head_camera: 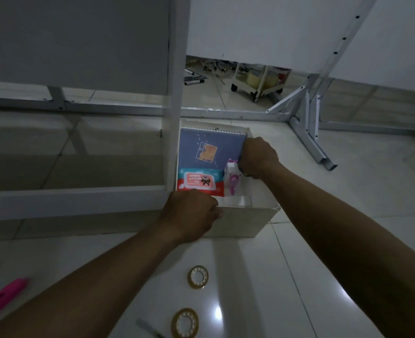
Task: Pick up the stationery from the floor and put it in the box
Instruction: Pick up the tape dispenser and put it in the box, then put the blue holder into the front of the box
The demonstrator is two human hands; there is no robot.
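A white box [245, 222] stands on the tiled floor beside a white frame post. Inside lie a blue spiral notebook [209, 148], a red and blue packet [199, 180] and a white and pink toy-like item [233, 178]. My left hand [191, 215] is closed over the box's near rim at the left corner. My right hand [257, 157] is closed inside the box at its right wall, beside the notebook's edge; a dark thing peeks from under it, unclear what. Two tape rolls [198, 276] [185, 323] and a pink pen [1, 298] lie on the floor in front.
White metal frame bars [74, 193] and a post [177, 93] hem the box on the left and behind. Angled metal legs [309, 140] stand at the right. A wheeled cart [257, 81] sits far behind. A small dark item [148, 328] lies near the lower tape roll.
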